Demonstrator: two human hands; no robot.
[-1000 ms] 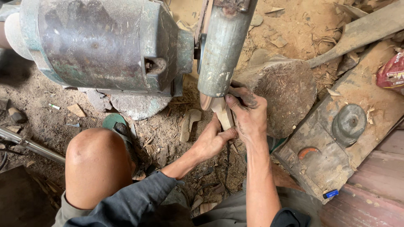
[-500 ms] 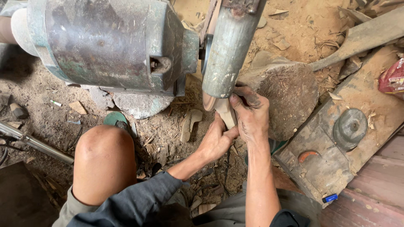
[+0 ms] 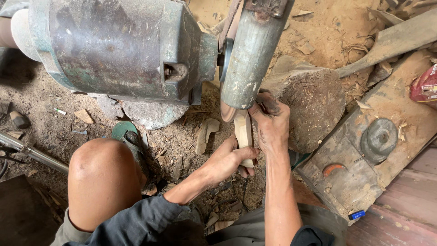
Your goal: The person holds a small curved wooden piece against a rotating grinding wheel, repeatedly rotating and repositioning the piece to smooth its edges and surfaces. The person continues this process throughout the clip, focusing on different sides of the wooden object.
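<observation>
Both hands hold a small pale wooden piece (image 3: 244, 130) against the lower edge of a spinning wheel under a green metal guard (image 3: 251, 54). My left hand (image 3: 230, 159) grips the near end of the piece from below. Over its far end, close to the wheel, my right hand (image 3: 271, 120) presses down with the fingers curled. The wheel sits on the shaft of a large worn green motor (image 3: 118, 50).
My bare left knee (image 3: 102, 175) rises at the lower left. A flat stone (image 3: 314, 102) lies right of the wheel, beside a wooden block with a round knob (image 3: 378, 136). Wood chips and sawdust cover the ground. A metal rod (image 3: 32, 152) lies at the left.
The view has moved in closer to the wheel. Both hands keep the same grip on the wooden piece at the wheel, shifted only slightly.
</observation>
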